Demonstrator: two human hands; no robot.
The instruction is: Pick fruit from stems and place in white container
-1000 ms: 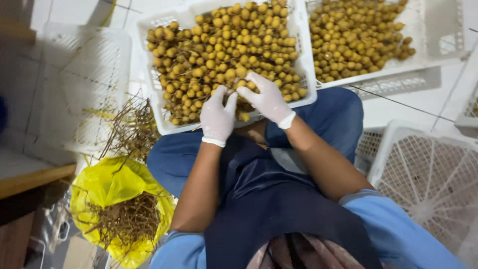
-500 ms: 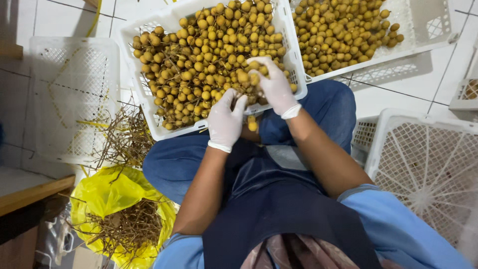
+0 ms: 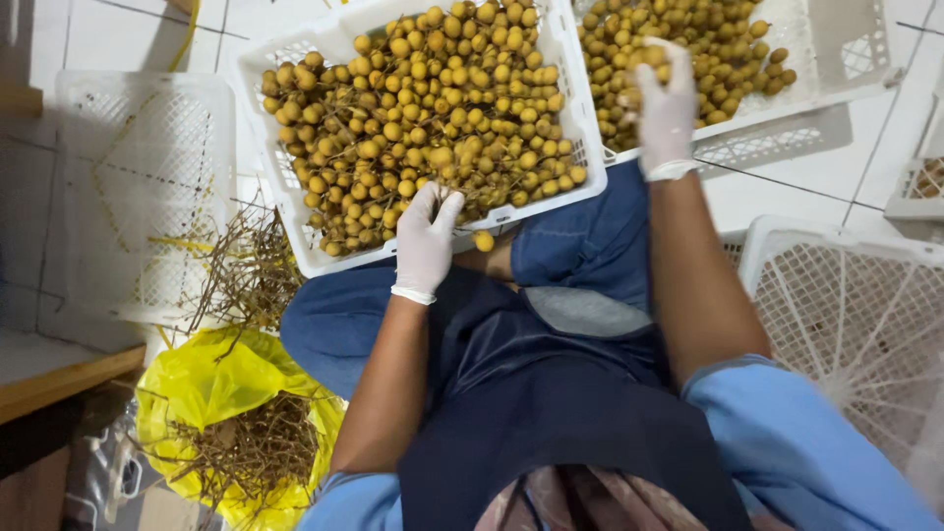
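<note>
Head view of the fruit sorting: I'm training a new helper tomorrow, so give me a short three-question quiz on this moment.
1. True or false: the right hand is over the far crate of loose fruit.
2. Multiple choice: the left hand is at
A. the yellow bag of twigs
B. the near rim of the crate of stemmed fruit
C. the empty crate on the right
3. Fill in: both hands wear white ____.

Key
1. True; the hand grips small yellow-brown fruit there.
2. B; the fingers are at the rim, one fruit beside them.
3. Gloves.
</note>
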